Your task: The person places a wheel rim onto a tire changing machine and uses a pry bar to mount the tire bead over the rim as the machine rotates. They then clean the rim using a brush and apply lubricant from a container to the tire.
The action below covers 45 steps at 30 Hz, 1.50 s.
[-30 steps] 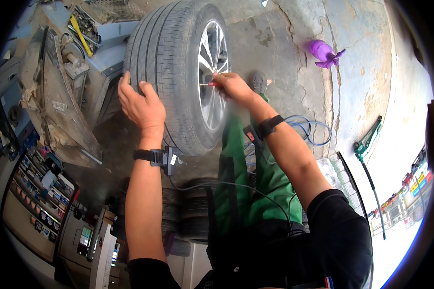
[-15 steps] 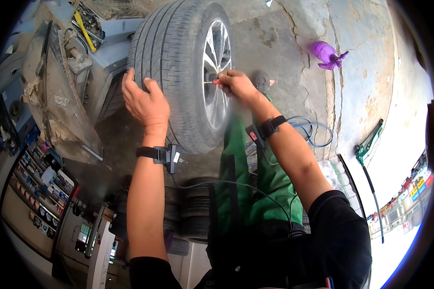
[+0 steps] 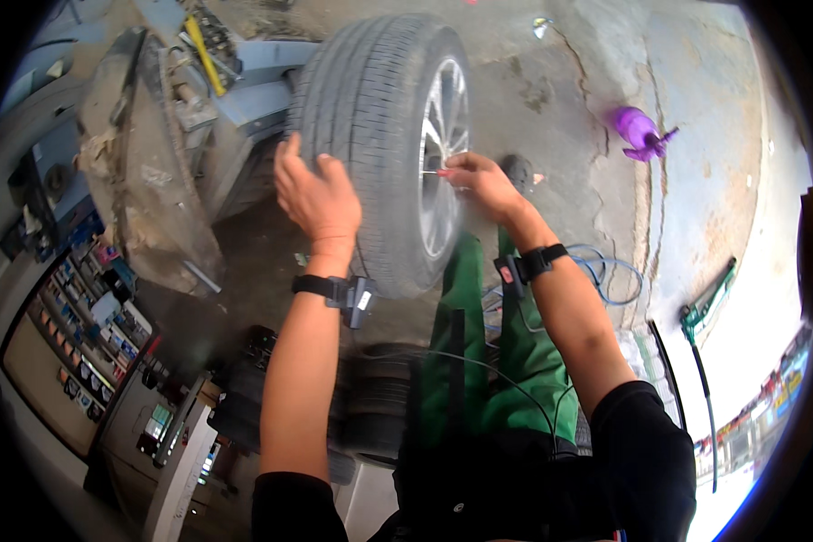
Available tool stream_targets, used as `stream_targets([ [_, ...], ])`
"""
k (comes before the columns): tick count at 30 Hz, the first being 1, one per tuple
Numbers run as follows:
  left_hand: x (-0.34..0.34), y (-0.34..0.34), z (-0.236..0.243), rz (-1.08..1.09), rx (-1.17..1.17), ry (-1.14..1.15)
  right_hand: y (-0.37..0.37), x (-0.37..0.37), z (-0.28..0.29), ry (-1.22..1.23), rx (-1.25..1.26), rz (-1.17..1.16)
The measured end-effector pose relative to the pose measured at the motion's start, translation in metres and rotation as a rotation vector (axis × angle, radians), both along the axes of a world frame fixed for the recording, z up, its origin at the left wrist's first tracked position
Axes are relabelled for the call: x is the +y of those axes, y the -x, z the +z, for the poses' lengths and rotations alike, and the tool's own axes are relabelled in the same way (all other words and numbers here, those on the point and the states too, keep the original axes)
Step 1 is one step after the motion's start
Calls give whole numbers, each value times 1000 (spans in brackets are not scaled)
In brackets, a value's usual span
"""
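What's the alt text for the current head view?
A bare right hand holds a thin red-handled metal tool by the silver spoked rim of a black rubber tyre; the open left hand is at its tread. A purple plastic spray bottle is on the cracked grey concrete floor to the right.

We have the wheel (image 3: 370, 172) between our left hand (image 3: 321, 200), at its tread, and our right hand (image 3: 490, 188), holding a hand tool (image 3: 444, 172) at its rim side. Left of the wheel is a panel (image 3: 149, 181). On the floor (image 3: 569, 144) to the right lie a spray bottle (image 3: 637, 129), far, a hose (image 3: 640, 289), nearer, and a long-handled tool (image 3: 692, 323), rightmost. Tyres (image 3: 375, 397) lie near, left of our legs (image 3: 526, 348).
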<state>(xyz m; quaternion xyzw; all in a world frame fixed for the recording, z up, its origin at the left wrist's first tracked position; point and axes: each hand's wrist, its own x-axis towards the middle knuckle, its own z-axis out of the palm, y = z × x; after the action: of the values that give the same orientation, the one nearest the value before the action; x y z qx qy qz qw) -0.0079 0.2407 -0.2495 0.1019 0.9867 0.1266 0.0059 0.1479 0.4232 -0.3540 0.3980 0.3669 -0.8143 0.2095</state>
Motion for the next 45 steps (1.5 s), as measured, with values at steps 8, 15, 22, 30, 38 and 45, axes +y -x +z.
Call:
stream_targets([
  [8,4,2,0,-18,-15,7,-1,1,-13,-17,53,-18],
  [15,4,1,-1,-27,1,-1,3,18,-8,69,-67,179],
  [22,0,-2,0,-22,6,-4,7,9,12,161,-64,-18],
  [30,1,-1,0,-28,5,-5,6,4,11,53,-20,-13],
  [38,4,-1,0,-17,-5,6,5,3,-1,-8,-19,-19],
  [45,2,-1,-1,-29,7,3,0,14,-11,109,-49,97],
])
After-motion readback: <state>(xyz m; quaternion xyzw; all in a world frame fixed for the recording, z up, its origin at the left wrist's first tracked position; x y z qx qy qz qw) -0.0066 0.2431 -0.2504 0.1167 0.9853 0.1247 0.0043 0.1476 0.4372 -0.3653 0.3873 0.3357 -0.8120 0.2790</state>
